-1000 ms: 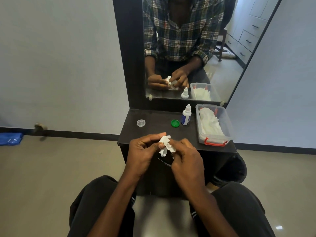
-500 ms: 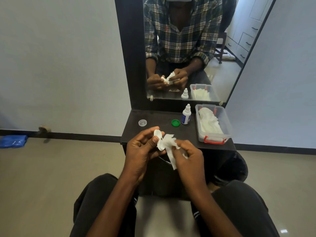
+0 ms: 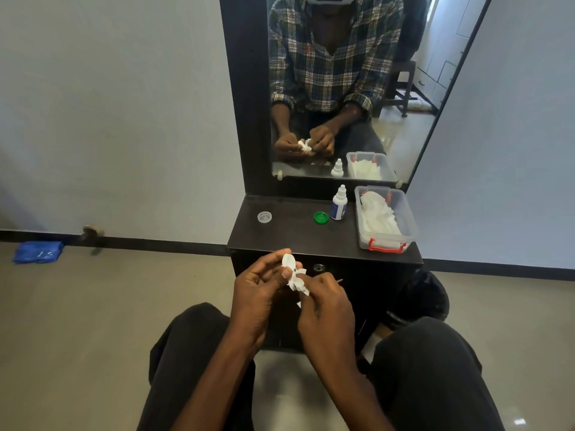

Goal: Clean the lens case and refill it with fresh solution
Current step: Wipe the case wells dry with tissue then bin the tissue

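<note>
- My left hand (image 3: pixel 261 293) pinches the white lens case (image 3: pixel 288 261) between thumb and fingers, just in front of the dark shelf (image 3: pixel 298 236).
- My right hand (image 3: pixel 326 309) grips a crumpled tissue (image 3: pixel 297 283) against the case.
- On the shelf stand the solution bottle (image 3: pixel 339 205), a green cap (image 3: pixel 320 218) beside it, and a clear cap (image 3: pixel 264 217) well to the left.
- A clear box (image 3: pixel 404 219) of tissues sits at the right end.

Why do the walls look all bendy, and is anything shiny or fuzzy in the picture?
Head view: the wide-angle lens bows straight lines, so the mirror frame leans and the floor edge curves. A small glare spot shines on the floor tile at bottom right. Light is soft and even. The tissue between the hands is slightly fuzzy; the solution bottle looks sharper.
</note>
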